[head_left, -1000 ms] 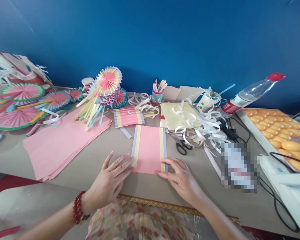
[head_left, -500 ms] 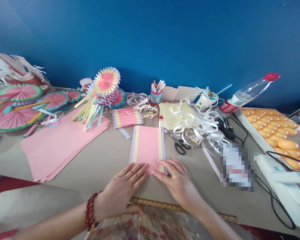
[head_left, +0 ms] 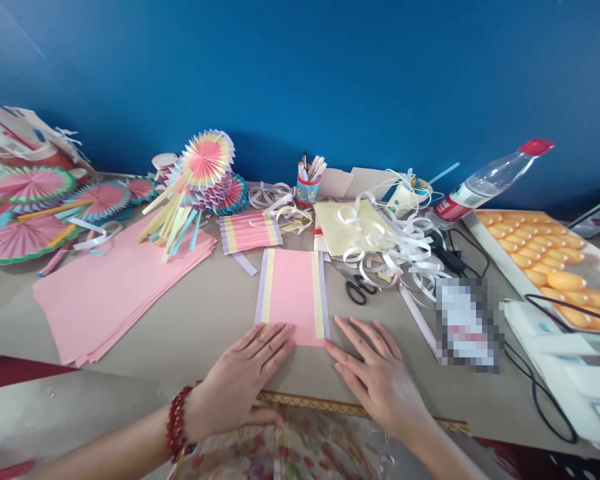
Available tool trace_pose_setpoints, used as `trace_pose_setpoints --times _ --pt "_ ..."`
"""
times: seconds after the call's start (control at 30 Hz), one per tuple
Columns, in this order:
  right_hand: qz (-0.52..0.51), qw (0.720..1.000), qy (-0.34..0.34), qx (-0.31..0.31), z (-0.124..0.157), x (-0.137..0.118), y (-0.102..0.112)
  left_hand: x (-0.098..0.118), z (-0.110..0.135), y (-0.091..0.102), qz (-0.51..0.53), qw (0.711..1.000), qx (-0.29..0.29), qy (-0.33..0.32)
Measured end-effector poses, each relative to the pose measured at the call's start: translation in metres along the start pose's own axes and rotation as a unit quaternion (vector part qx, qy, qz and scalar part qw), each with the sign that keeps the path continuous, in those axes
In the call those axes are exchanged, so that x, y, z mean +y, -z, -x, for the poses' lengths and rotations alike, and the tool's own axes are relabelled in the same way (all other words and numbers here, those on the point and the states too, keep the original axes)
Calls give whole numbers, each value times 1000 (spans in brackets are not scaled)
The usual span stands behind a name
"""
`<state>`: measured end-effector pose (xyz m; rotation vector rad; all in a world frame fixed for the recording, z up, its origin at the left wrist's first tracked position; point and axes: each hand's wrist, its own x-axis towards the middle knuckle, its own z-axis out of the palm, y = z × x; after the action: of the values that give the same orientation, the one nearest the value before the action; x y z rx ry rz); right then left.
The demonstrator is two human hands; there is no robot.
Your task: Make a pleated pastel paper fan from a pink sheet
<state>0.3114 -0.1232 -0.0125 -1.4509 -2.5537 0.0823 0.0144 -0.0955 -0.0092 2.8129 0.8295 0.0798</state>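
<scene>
A pink sheet of paper (head_left: 293, 293) with yellow and lilac strips along both sides lies flat on the table in front of me. My left hand (head_left: 250, 363) rests open, its fingertips flat on the sheet's near left corner. My right hand (head_left: 373, 370) lies flat beside the near right corner, fingers spread, with a fingertip at the sheet's edge. Just beyond the sheet is a pleated paper piece (head_left: 250, 232) in the same colours. Black-handled scissors (head_left: 361, 290) lie to the right, their blades partly covered by paper.
Pink sheets (head_left: 115, 293) are stacked at left, near pleated paper fans (head_left: 205, 160). A pen cup (head_left: 307, 192) stands at the back. Curled white strips (head_left: 410, 247), a tilted bottle (head_left: 485, 183), a tray of orange-yellow objects (head_left: 550, 257) and a black cable (head_left: 535, 393) occupy the right.
My right hand has slid right, off the sheet, and its fingers have spread. The sheet's near edge, which looked slightly folded up under my fingers, now lies flat. My left hand stays nearly in place.
</scene>
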Motion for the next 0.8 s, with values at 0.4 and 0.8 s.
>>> trace_pose_setpoints --times 0.4,0.8 --pt "29 1000 1 3 3 -3 1 -12 41 2 -64 996 26 56" --pt "-71 996 -14 57 -39 -30 0 -9 46 -7 -67 992 67 79"
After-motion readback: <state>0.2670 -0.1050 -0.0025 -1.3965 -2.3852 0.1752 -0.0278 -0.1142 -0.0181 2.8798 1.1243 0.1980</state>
